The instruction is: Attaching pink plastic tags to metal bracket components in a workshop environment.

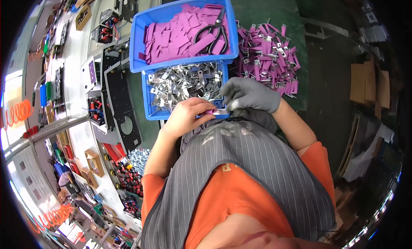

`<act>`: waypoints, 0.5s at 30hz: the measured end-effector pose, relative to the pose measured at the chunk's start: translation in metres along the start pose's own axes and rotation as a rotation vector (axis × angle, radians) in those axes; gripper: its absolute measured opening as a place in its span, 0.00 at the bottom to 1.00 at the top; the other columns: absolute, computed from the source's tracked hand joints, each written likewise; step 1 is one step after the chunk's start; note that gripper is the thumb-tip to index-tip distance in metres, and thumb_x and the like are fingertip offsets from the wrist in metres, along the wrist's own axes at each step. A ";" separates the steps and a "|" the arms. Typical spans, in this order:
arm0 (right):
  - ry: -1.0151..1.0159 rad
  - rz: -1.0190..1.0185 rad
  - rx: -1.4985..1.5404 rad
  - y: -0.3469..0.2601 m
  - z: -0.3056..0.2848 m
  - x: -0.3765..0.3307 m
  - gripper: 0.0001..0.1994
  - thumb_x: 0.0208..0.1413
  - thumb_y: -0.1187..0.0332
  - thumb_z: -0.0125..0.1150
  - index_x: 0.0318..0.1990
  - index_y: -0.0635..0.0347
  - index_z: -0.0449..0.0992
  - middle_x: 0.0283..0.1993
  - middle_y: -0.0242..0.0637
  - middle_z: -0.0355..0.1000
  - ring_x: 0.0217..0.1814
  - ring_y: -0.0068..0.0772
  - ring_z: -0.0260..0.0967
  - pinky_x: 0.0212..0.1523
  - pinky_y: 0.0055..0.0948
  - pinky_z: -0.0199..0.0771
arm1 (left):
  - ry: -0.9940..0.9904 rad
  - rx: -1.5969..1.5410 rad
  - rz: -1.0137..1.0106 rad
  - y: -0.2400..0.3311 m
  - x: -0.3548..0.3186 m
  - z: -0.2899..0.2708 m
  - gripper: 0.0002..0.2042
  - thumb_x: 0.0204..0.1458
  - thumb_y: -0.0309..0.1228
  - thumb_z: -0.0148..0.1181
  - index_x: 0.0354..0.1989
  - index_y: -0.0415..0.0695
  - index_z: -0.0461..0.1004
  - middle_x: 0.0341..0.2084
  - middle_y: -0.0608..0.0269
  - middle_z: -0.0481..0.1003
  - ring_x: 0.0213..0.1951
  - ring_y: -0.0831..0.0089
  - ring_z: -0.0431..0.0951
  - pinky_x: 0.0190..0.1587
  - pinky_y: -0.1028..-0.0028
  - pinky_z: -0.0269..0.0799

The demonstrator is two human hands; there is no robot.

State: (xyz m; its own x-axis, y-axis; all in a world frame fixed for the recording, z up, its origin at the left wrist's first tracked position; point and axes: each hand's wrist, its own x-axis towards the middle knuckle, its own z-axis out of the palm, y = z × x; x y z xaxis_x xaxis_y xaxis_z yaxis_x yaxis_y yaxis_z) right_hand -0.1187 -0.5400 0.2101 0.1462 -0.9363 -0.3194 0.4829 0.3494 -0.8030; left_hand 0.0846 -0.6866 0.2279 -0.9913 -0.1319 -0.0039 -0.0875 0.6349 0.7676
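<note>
Purple sleeve on a small metal clip is sitting between both hands, just in front of the blue plastic bin of bare metal clips; the bare left hand is pinching its purple end. The grey-gloved right hand is gripping its metal end.

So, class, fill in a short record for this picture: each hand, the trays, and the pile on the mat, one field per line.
left hand: bare left hand, pinching a purple sleeve
right hand: grey-gloved right hand, fingertips on the metal tab at the sleeve's end
upper tray: blue bin of purple sleeves, black scissors on top
lower tray: blue tray of bare metal tabs
pile: sleeved tabs on green mat
</note>
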 end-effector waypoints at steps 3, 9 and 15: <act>0.057 -0.046 -0.295 0.007 -0.003 0.004 0.20 0.48 0.68 0.63 0.48 0.64 0.70 0.36 0.35 0.71 0.34 0.20 0.69 0.30 0.19 0.71 | -0.029 -0.028 -0.034 0.005 0.011 0.001 0.10 0.42 0.29 0.67 0.34 0.43 0.78 0.29 0.61 0.76 0.28 0.67 0.76 0.33 0.73 0.74; 0.050 -0.172 -0.555 0.024 -0.019 -0.005 0.15 0.48 0.62 0.64 0.40 0.63 0.75 0.29 0.31 0.72 0.33 0.20 0.68 0.33 0.22 0.69 | -0.078 0.051 0.044 0.013 0.024 0.017 0.11 0.41 0.26 0.68 0.34 0.42 0.76 0.31 0.61 0.75 0.32 0.64 0.76 0.35 0.72 0.73; 0.630 -0.347 -0.749 0.001 -0.074 -0.041 0.07 0.53 0.68 0.60 0.38 0.60 0.74 0.32 0.29 0.73 0.36 0.22 0.70 0.38 0.23 0.70 | 0.002 -0.534 0.109 0.057 0.028 -0.022 0.14 0.45 0.23 0.63 0.43 0.43 0.75 0.38 0.58 0.71 0.42 0.66 0.72 0.43 0.70 0.70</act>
State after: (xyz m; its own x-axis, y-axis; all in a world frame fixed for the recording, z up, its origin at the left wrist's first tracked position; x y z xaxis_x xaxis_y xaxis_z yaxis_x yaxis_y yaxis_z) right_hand -0.1878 -0.4980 0.1850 -0.4800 -0.8762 -0.0432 -0.2794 0.1993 -0.9393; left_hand 0.0538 -0.6711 0.2856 -0.9916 -0.0889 0.0944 0.0783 0.1702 0.9823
